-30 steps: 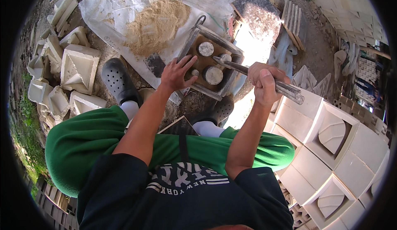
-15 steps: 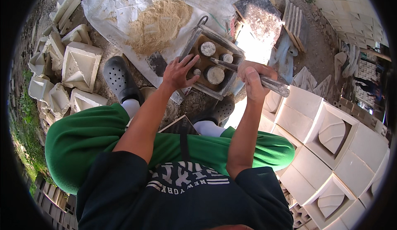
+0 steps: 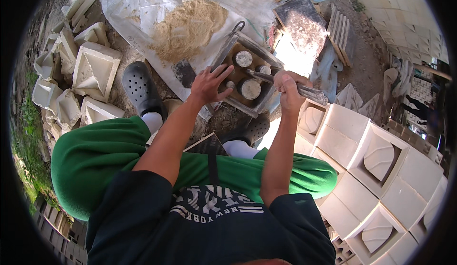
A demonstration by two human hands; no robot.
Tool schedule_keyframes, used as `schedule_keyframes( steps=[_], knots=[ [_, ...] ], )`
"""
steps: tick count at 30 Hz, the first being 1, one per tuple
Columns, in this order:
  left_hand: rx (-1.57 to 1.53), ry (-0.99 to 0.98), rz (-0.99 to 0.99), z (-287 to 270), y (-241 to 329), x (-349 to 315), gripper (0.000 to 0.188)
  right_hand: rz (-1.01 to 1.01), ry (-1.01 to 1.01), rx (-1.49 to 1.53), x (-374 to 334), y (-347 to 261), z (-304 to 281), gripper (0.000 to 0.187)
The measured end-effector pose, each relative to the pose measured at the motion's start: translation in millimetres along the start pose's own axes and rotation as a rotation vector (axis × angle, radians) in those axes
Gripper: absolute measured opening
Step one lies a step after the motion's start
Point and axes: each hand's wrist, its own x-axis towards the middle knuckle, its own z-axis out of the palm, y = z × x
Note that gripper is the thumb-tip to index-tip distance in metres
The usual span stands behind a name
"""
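outdoor dirt yard (image 3: 373, 50), part sun, part shade. datum for places = grey-rimmed box (image 3: 258, 47). pale block stack (image 3: 350, 122) right of the box; white sheet (image 3: 135, 15) beyond and left of it; sand pile (image 3: 193, 27) on the sheet, beyond-left of the box.

box: sits at the sheet's near edge. looks rigid, probably heavy; rim dusty and rough, so low slip. best hold: opposite rims, two hands. wire loop (image 3: 239, 25) at its far corner could be a second grip.

left hand (image 3: 208, 85): over the box's left rim, fingers spread, pinching nothing visible. right hand (image 3: 289, 88): just beside the box's right rim, fingers wrapped around the dark bar (image 3: 312, 92). bar slants down into the box, thin tip among the cylinders (image 3: 249, 89).

bar: judged stiff, fairly dense, may turn in a dusty palm. hold the thick end, outside the box. cylinders look hard; edges could chip. take them by the sides.

counts: 1 stack, 1 sheet, 1 sand pile, 1 dark board (image 3: 301, 24) beyond-right of the box, 1 box, loose pale blocks (image 3: 96, 70) left of it (overlapped, no exact count), 2 clogs (image 3: 142, 86) on its near side, 2 hands, 1 bar, 4 cylinders showing inside: 2 large, 1 medium, 1 small.
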Motion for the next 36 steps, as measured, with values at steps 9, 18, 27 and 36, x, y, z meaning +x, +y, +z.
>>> schedule_keyframes(
  steps=[9, 18, 27, 36],
  knots=[
    [0.036, 0.005, -0.002, 1, -3, -2, 0.075, -0.233, -0.116, 0.07, 3, -45, -7, 0.029],
    [0.029, 0.027, 0.012, 3, -4, 1, 0.075, -0.085, -0.076, -0.026, 4, -21, -13, 0.031],
    [0.021, 0.026, 0.024, 2, 0, 0, 0.076, -0.052, -0.055, -0.084, 1, -4, -10, 0.027],
    [0.025, 0.037, 0.025, -1, -2, -2, 0.075, -0.205, -0.105, 0.033, 0, -45, -7, 0.031]
  ],
)
